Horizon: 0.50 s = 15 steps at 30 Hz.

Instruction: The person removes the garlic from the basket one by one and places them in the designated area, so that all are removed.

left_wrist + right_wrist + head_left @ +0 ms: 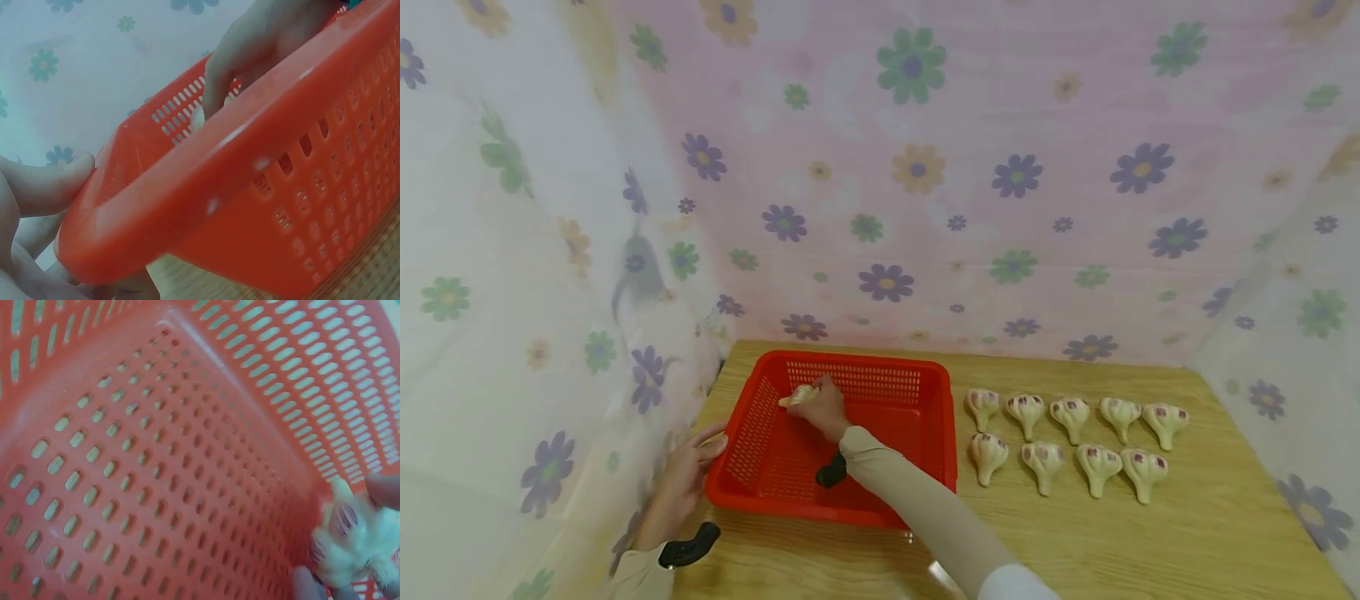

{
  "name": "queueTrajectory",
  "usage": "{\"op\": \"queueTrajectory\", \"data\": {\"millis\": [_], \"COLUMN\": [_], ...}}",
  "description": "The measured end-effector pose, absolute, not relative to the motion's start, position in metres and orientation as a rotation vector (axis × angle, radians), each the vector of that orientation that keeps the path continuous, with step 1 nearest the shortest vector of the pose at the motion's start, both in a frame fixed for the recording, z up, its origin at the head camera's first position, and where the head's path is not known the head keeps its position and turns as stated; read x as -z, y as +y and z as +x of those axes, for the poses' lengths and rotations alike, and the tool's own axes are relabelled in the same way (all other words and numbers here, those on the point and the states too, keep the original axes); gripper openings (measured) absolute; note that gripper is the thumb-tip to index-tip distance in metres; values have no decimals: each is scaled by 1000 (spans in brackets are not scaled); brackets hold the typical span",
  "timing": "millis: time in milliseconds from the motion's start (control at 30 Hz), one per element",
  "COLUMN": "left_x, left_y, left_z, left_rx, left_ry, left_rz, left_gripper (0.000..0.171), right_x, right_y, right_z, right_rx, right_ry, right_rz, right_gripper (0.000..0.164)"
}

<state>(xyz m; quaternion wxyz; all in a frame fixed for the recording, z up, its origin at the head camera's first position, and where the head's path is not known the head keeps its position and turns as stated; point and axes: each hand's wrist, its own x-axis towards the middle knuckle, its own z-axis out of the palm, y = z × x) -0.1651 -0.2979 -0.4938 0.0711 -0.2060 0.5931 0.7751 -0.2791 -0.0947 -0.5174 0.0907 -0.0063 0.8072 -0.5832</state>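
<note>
My right hand reaches into a red plastic basket and holds a garlic bulb near its far left corner. In the right wrist view the fingers grip this pale bulb with purple streaks, close to the slotted wall. At the left end of the basket, my left hand grips the rim, its thumb on top and other fingers beneath. From the left wrist, the basket rim hides most of the bulb.
To the right of the basket, several garlic bulbs lie in two rows on the wooden table. Flower-patterned cloth hangs behind the table and along both sides. A black strap piece is at my right wrist.
</note>
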Motion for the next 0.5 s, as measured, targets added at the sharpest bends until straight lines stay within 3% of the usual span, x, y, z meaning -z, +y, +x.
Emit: {"op": "queueTrajectory", "data": {"millis": [200,500], "left_x": [492,490], "left_y": [-298,-300], "left_z": [-165,-164], "left_rx": [-2317,-2329], "left_ry": [1784,1742], "left_rz": [-613,-590], "left_gripper": [33,21], "right_x": [508,491], "right_y": [-76,-53], "right_z": [-285,-285], "right_rx": [1879,1865], "right_ry": [2035,1819], "right_rz": [-4,-81], "right_gripper": [53,52]}}
